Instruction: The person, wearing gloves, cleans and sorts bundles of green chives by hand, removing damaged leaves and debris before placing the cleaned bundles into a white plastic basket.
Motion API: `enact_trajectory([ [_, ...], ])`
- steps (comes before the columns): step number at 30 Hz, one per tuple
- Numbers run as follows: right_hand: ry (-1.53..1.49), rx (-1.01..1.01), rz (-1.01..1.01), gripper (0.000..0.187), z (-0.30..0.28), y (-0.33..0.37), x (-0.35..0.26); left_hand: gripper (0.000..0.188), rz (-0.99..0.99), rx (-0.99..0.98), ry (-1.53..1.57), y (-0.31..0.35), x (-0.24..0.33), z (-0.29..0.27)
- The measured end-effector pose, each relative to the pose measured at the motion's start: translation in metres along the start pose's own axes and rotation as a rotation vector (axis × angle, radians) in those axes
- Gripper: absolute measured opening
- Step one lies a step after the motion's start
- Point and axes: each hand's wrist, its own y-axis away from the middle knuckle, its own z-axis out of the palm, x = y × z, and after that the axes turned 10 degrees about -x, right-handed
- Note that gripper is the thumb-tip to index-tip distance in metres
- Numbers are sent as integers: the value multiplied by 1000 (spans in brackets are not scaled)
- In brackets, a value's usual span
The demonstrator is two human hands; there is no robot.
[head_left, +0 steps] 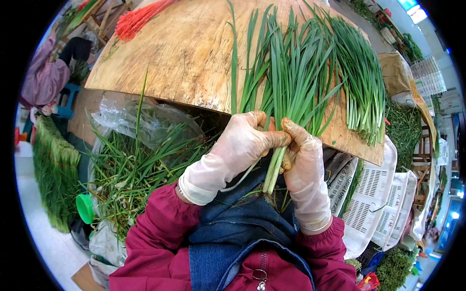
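My left hand [250, 138], in a pale thin glove with bare fingertips, is closed with thumb and fingers at the stems of some garlic chives [296, 72]. From the other side my right hand [306, 167], gloved the same way, closes on the same stems. Their pale ends poke out below the fingers toward my lap. The long flat green leaves fan away from me over a worn wooden board [174, 58]. To their right lies a separate, tidier bunch of garlic chives [364, 82], white ends toward me. The inner fingers of both hands are partly hidden.
Red strips [138, 20] lie at the board's far left. Below its edge, a clear plastic bag [145, 121] rests over loose leaves [141, 169]. Tied green bundles [53, 169] stand left, near a person [46, 72]. Printed white sacks [364, 208] hang at right.
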Motion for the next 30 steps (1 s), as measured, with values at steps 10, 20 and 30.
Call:
enact_trajectory([
  [10,-27,-68,26,17,-3,2,1,8,89,119,53,14,6,-1],
  [20,11,13,10,21,1,3,-6,15,308,58,168,30,8,-17],
  [30,258,-104,-29,23,5,10,-4,11,301,106,56,29,7,-4],
])
